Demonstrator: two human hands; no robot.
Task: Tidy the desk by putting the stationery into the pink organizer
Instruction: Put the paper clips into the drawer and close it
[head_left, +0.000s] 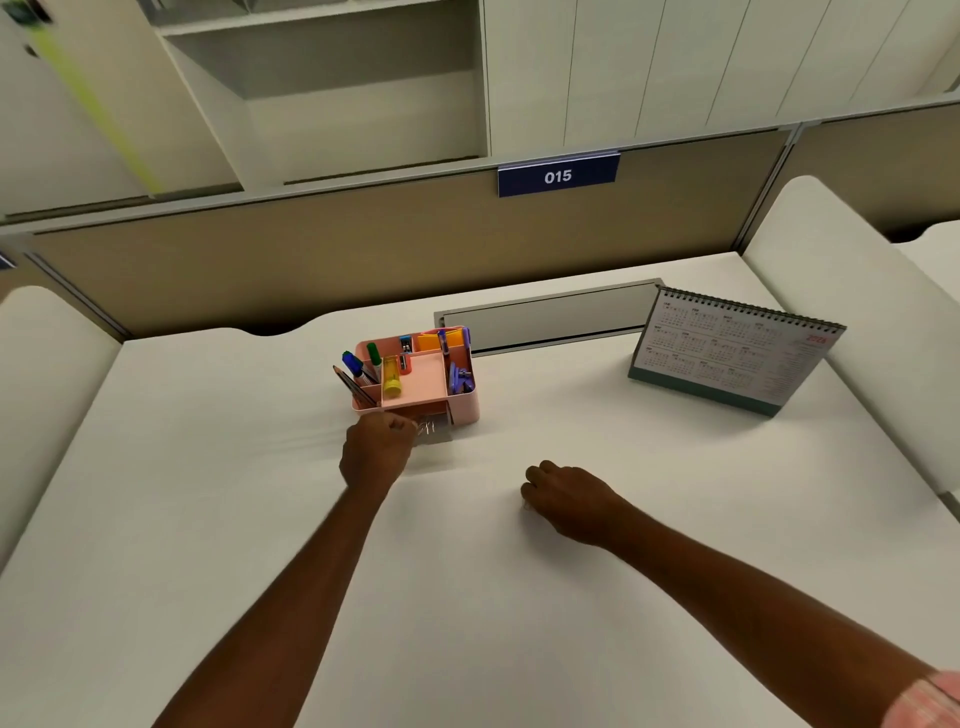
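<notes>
Left grip (376, 452) — fingers curled into a loose fist, knuckles up, pressed against the front of the small clear drawer (435, 432) that stands pulled out from the base of the pink plastic desk organizer (465, 406). Cannot tell whether it pinches the drawer edge or anything else; the fingertips are hidden. Thin metal clips (427, 427) show inside the drawer, just beside the thumb.

Right grip (561, 499) — well apart from the organizer, nearer the person, resting knuckles-up on the white cloth-covered counter (467, 597). Fingers tucked under; whether it holds something cannot be told.

Organizer: rectangular box with rounded corners, matte pink, divided into several compartments, standing upright mid-counter towards the far edge.
- Left compartments: grey pencils (353, 385) leaning outward, a blue-capped marker (353, 362), a green-capped marker (374, 354).
- Narrow slot beside them: a yellow tube (392, 382), tilted.
- Back row: a small blue-topped item (405, 344) too small to identify, an orange pad of notes (434, 341), purple pens (466, 336).
- Right compartment: purple pieces (460, 376), shape unclear.
- Centre: a shallow pink tray (423, 382) sitting above the drawer.

Right of the organizer, apart from it, stands a spiral-bound desk calendar (727, 353) with a green base. A grey metal flap (545, 317) lies behind. A blue sign reading 015 (557, 176) hangs on the beige partition (311, 260).
</notes>
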